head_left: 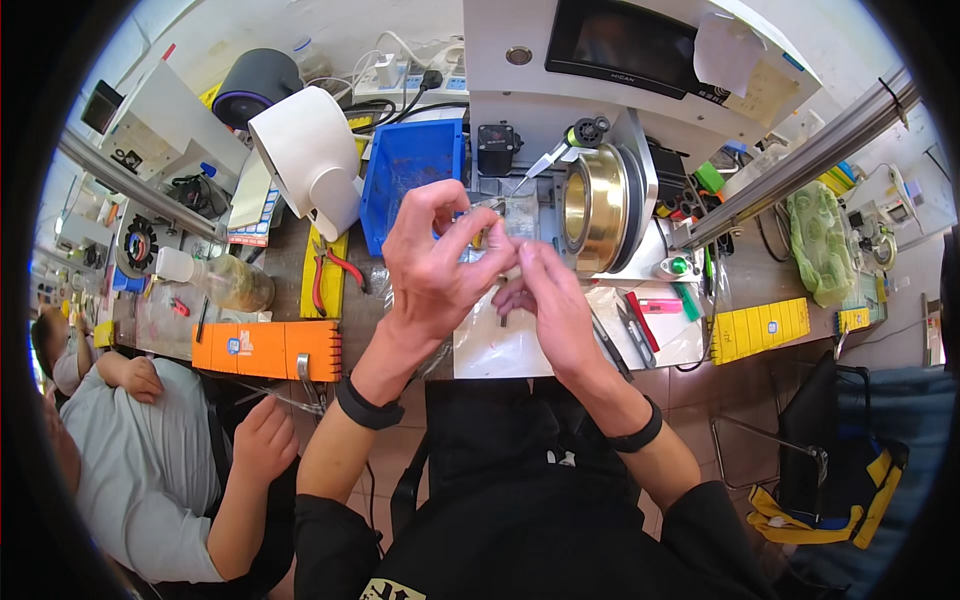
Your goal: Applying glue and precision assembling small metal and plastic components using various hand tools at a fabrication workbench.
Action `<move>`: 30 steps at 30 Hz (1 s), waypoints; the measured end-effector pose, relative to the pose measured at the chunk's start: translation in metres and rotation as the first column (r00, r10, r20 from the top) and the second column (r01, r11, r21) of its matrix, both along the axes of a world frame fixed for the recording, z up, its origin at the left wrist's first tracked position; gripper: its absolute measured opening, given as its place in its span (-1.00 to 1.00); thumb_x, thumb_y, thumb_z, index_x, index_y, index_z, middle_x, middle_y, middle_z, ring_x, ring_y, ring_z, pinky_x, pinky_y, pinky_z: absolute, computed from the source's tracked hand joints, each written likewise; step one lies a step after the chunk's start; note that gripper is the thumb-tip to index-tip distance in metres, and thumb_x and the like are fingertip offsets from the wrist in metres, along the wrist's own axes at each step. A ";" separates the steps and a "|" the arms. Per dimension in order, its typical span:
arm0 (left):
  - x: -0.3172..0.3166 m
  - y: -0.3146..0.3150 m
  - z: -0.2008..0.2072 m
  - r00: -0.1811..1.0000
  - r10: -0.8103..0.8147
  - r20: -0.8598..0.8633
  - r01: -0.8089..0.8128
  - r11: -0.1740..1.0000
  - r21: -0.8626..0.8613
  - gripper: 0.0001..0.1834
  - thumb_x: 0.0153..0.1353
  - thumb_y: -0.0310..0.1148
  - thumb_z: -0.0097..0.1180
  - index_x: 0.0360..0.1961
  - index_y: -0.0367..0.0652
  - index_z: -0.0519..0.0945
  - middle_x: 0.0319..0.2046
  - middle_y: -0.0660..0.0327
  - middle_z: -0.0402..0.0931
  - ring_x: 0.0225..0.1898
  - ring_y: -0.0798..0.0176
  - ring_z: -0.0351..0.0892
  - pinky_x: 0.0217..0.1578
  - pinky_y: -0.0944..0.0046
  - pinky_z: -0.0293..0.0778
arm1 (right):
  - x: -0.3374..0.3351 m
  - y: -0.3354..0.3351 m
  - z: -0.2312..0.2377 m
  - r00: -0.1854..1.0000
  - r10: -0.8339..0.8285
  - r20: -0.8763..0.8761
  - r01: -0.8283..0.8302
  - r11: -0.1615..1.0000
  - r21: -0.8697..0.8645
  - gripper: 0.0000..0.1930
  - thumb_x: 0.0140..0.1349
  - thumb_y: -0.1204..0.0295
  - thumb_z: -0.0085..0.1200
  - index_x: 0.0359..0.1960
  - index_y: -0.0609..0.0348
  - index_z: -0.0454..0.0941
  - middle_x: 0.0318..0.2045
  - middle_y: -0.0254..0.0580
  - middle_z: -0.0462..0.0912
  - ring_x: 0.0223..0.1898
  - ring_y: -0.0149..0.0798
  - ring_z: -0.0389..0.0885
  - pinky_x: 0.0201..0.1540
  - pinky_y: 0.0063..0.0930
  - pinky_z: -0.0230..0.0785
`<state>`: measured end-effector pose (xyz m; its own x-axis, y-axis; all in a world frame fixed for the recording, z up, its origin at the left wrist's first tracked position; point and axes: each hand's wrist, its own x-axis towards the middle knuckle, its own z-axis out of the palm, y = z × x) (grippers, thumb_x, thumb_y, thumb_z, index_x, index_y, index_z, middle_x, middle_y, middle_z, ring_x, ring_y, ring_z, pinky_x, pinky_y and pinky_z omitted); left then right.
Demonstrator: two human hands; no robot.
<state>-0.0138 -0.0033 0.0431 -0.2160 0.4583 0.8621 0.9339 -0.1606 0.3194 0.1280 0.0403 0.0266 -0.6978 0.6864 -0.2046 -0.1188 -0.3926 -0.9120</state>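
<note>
My left hand (440, 265) is raised over the bench with its thumb and fingertips pinched together. Beside it, my right hand (550, 310) has its fingers drawn in, and their tips meet the left fingertips. Whatever lies between the fingers is too small and covered to name. Beneath the hands, a pale sheet (480, 350) covers the bench edge. A blue bin (385, 190) stands behind my left hand. To the right of my right hand sits a large brass-coloured ring-shaped spool (590, 210), on the front of a white machine (520, 90).
Red-handled pliers (330, 275) lie on a yellow strip at left, near an orange strip (265, 348) and a clear bottle (238, 284). A craft knife (635, 335) and a red tool (643, 322) lie at right. A seated co-worker (150, 450) is close on my left.
</note>
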 end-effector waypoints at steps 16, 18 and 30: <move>-0.023 -0.005 0.014 0.990 0.074 0.116 -0.057 0.988 -0.145 -0.79 -0.13 -0.52 0.43 -0.38 -0.14 0.73 -0.20 0.18 0.38 -0.31 0.24 0.41 -0.26 0.27 0.42 | -0.032 0.010 0.004 0.929 -0.317 -0.190 0.288 0.943 -0.164 -0.86 0.42 0.37 0.03 -0.23 0.17 0.49 -0.46 -0.43 0.44 -0.46 -0.56 0.34 -0.38 -0.64 0.25; -0.041 -0.005 0.017 0.997 -0.004 0.073 0.022 0.970 -0.242 -0.81 -0.10 -0.51 0.43 -0.39 -0.15 0.73 -0.16 0.16 0.39 -0.30 0.23 0.41 -0.24 0.26 0.41 | -0.032 0.009 0.002 0.938 -0.276 -0.208 0.243 0.955 -0.172 -0.87 0.41 0.37 0.04 -0.23 0.17 0.50 -0.47 -0.42 0.43 -0.46 -0.55 0.34 -0.39 -0.63 0.25; -0.012 -0.015 0.045 0.940 -0.172 0.295 0.302 0.822 -0.483 -0.90 0.16 -0.48 0.18 -0.32 -0.24 0.52 0.00 0.06 0.34 -0.14 0.10 0.55 -0.09 0.16 0.46 | -0.024 0.014 0.013 0.952 -0.188 -0.240 0.092 0.928 -0.362 -0.85 0.38 0.37 0.08 -0.23 0.21 0.51 -0.49 -0.41 0.43 -0.51 -0.52 0.35 -0.44 -0.59 0.20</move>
